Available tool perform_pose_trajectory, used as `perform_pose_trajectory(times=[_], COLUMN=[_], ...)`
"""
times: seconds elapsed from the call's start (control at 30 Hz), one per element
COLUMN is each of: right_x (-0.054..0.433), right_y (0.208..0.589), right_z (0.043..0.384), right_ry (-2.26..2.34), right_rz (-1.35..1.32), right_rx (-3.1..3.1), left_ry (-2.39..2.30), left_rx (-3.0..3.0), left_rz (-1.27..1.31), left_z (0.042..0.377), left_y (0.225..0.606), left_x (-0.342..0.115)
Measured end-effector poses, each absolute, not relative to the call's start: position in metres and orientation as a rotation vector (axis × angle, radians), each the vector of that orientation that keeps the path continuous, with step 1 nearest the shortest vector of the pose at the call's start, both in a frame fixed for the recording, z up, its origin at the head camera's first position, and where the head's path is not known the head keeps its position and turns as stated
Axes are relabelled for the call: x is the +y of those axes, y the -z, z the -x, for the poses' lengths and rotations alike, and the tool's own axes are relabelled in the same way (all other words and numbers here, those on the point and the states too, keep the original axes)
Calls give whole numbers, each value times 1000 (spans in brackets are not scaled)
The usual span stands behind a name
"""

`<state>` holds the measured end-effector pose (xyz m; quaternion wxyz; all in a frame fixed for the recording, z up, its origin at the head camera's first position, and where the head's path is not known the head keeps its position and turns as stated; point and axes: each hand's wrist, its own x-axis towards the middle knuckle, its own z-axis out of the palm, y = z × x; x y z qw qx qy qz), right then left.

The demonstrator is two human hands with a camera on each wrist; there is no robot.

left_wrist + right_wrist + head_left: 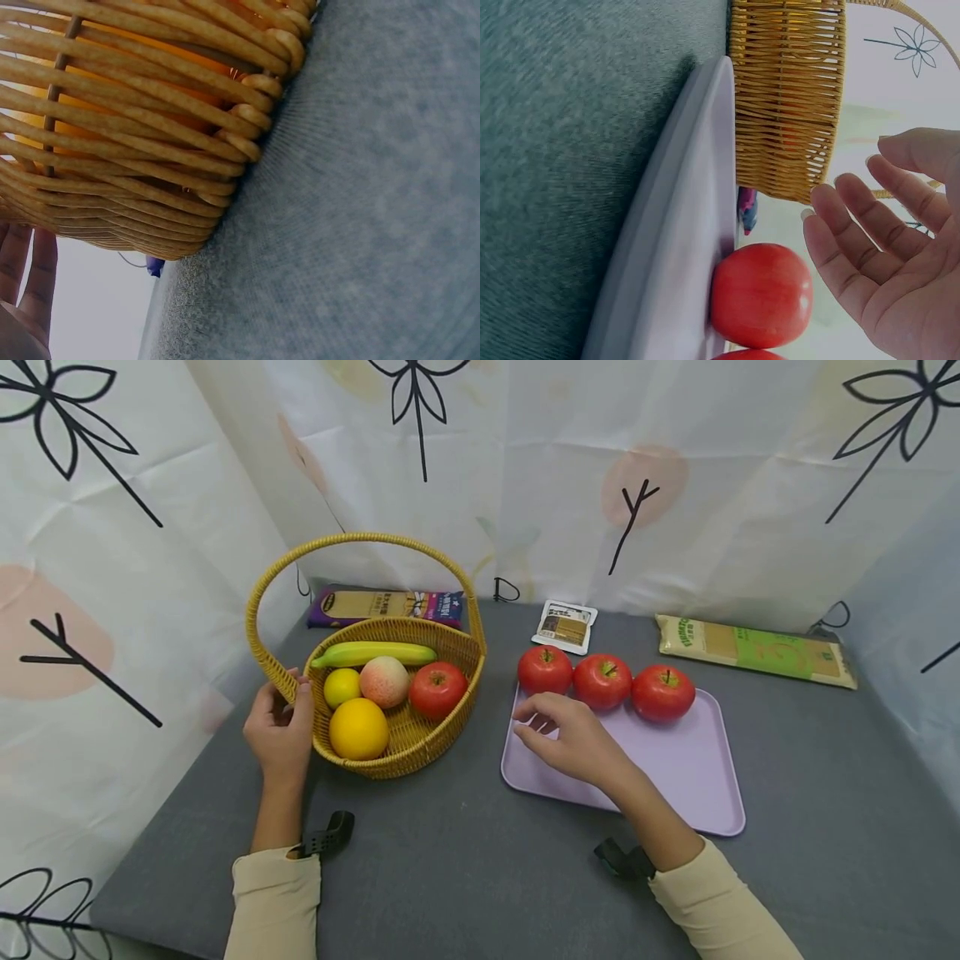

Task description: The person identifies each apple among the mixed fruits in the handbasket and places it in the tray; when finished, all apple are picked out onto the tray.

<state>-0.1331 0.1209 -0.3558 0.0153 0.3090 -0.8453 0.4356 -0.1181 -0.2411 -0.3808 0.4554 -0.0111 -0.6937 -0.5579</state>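
At the left side of the yellow wicker basket (pixel 401 766), my left hand (pixel 281 731) holds the rim at the foot of the handle, thumb inside and fingers outside. A banana (pixel 375 653), a small yellow fruit (pixel 342 687), a peach (pixel 384 682), a red apple (pixel 438 691) and an orange (pixel 359 729) lie in the basket. My right hand (pixel 573 739) hovers over the left part of a lilac tray (pixel 675 768), its fingers loosely bent and holding nothing. Several red apples (pixel 602 682) stand in a row along the tray's far edge; one apple (pixel 761 295) shows near my right fingers.
Behind the basket lies a purple noodle packet (pixel 386 606). A small white packet (pixel 566 627) sits behind the tray, and a green and beige packet (pixel 757 652) is at the back right. Patterned cloth (pixel 525 485) hangs around the grey table (pixel 465 877).
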Motion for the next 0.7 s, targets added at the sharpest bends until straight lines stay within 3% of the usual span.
perform_pose_trajectory(times=[0.7], right_x=[100], right_y=[349], right_z=[140], right_ry=[-1366], right_rz=[-1054], right_rx=[-2499], left_ry=[1375], left_rx=[-1696], left_rz=[31], left_z=[119], left_y=[382], left_x=[-241])
